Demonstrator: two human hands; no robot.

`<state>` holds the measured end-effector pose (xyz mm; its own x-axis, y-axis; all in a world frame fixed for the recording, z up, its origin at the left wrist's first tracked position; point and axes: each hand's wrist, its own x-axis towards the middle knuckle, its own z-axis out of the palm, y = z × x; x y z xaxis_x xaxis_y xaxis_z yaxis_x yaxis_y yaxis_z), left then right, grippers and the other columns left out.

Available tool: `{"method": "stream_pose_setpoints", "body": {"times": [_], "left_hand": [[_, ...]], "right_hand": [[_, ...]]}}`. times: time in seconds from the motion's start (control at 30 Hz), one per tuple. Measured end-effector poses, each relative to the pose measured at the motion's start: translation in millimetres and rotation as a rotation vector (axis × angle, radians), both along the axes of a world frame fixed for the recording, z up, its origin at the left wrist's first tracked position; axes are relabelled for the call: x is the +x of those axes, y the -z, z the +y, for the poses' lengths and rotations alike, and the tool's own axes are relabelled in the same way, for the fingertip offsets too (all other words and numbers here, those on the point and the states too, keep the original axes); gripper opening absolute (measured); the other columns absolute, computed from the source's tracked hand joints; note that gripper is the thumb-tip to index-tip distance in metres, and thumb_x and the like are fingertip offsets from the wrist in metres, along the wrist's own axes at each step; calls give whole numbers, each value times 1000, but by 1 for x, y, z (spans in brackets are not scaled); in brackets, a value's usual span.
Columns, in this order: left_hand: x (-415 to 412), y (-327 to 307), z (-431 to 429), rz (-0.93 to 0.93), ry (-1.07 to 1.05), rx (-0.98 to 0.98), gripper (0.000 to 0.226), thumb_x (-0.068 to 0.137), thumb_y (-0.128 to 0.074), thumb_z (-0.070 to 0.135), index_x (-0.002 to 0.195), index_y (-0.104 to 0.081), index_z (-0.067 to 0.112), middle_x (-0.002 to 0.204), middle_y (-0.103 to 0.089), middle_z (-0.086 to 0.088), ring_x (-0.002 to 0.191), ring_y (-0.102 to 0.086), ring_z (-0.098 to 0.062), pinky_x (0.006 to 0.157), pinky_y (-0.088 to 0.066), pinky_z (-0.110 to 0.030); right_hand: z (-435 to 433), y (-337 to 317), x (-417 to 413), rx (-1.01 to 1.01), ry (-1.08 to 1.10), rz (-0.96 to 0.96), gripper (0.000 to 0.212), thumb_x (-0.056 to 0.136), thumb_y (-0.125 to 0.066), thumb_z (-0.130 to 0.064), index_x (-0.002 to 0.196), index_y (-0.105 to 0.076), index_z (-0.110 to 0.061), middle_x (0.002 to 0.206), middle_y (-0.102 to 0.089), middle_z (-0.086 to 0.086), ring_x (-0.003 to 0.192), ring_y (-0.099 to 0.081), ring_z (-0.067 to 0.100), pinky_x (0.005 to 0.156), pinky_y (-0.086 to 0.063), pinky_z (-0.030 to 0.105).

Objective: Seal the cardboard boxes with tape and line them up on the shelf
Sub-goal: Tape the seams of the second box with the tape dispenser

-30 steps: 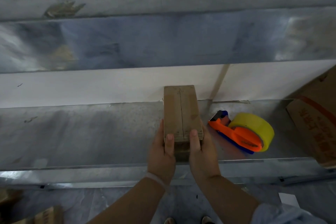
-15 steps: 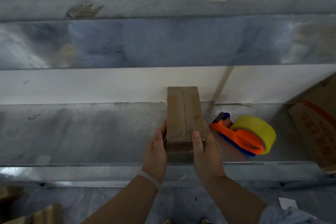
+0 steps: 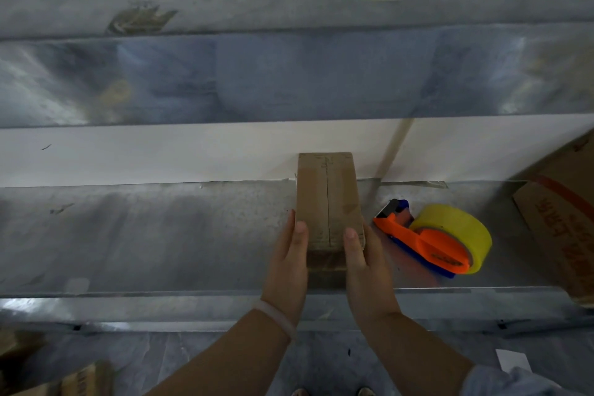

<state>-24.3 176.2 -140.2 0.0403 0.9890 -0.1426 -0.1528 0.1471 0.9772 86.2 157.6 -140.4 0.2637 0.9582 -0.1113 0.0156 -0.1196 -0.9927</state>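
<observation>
Cardboard box (image 3: 328, 202), small, closed, contents hidden, on metal shelf (image 3: 160, 235) with far end at the white back wall; left hand (image 3: 287, 262) and right hand (image 3: 366, 267) flat against its near sides, fingers straight; orange tape dispenser (image 3: 430, 241) just right; large carton (image 3: 565, 219) far right.

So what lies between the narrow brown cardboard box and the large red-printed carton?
In the head view, an orange tape dispenser with a yellow roll lies there on the metal shelf.
</observation>
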Motion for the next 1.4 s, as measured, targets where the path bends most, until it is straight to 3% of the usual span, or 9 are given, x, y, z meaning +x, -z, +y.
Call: {"method": "stream_pose_setpoints", "body": {"times": [0.2, 0.43, 0.57, 0.67, 0.8, 1.0, 1.13, 1.23, 1.4], "left_hand": [[15, -2, -1, 117, -167, 96, 37, 95, -49, 34, 127, -55, 15, 109, -69, -2, 96, -68, -11, 75, -55, -20], [10, 2, -2, 113, -85, -10, 66, 91, -33, 55, 149, -30, 22, 143, -47, -2, 129, -48, -14, 107, -42, -42], [5, -10, -2, 20, -17, -115, 76, 82, -30, 60, 152, -19, 29, 152, -35, 0, 136, -38, -15, 113, -34, -42], [0, -14, -9, 107, 40, -128, 73, 84, -27, 60, 151, -20, 31, 150, -37, 1, 134, -40, -12, 107, -40, -24], [-5, -19, -30, 181, 59, -36, 50, 88, -36, 52, 137, -39, 40, 132, -52, 15, 117, -53, 2, 82, -44, -2], [-55, -34, -8, 1159, 145, 778, 48, 97, -39, 40, 141, -44, 23, 152, -35, -4, 143, -27, -25, 115, -22, -44], [-51, -43, -2, 1519, 358, 828, 49, 96, -31, 45, 136, -53, 27, 142, -51, 4, 130, -49, -22, 107, -37, -49], [-32, -44, -4, 1528, 273, 654, 50, 94, -31, 44, 129, -61, 24, 134, -59, 2, 121, -57, -23, 100, -45, -46], [-47, -42, 1, 1548, 285, 681, 55, 95, -29, 46, 132, -58, 17, 136, -57, 1, 125, -54, -17, 104, -44, -40]], "right_hand": [[4, 0, -1, -10, 20, -152, 31, 95, -49, -41, 125, -54, -38, 108, -66, -18, 100, -62, -2, 86, -54, 30], [3, -4, 1, -24, -33, -173, 53, 94, -29, -56, 140, -43, -32, 126, -59, -13, 115, -54, -2, 94, -46, 18], [6, -14, 5, -107, -122, -58, 56, 88, -43, -61, 138, -42, -35, 124, -58, -18, 111, -54, -7, 86, -43, 10], [5, -19, 11, -158, -110, -109, 35, 92, -53, -50, 125, -49, -38, 105, -62, -26, 90, -57, -19, 69, -43, 2], [-3, -18, 28, -156, -113, -155, 31, 92, -56, -40, 122, -57, -33, 102, -70, -15, 96, -65, 1, 84, -52, 27], [-1, -28, 60, -196, -388, -102, 22, 81, -67, -36, 103, -63, -35, 93, -71, -12, 89, -67, 5, 72, -49, 21], [15, -38, 53, -67, -317, -473, 26, 90, -63, -29, 114, -60, -39, 118, -62, -20, 115, -57, 3, 89, -41, 8], [12, -41, 36, 145, -297, -1064, 45, 100, -42, -36, 144, -41, -26, 154, -29, -10, 143, -22, 8, 114, -18, 21], [3, -36, 29, 114, -569, -1347, 68, 94, 1, -56, 153, -4, -22, 158, 6, -10, 145, 17, 6, 121, 4, 31]]}}
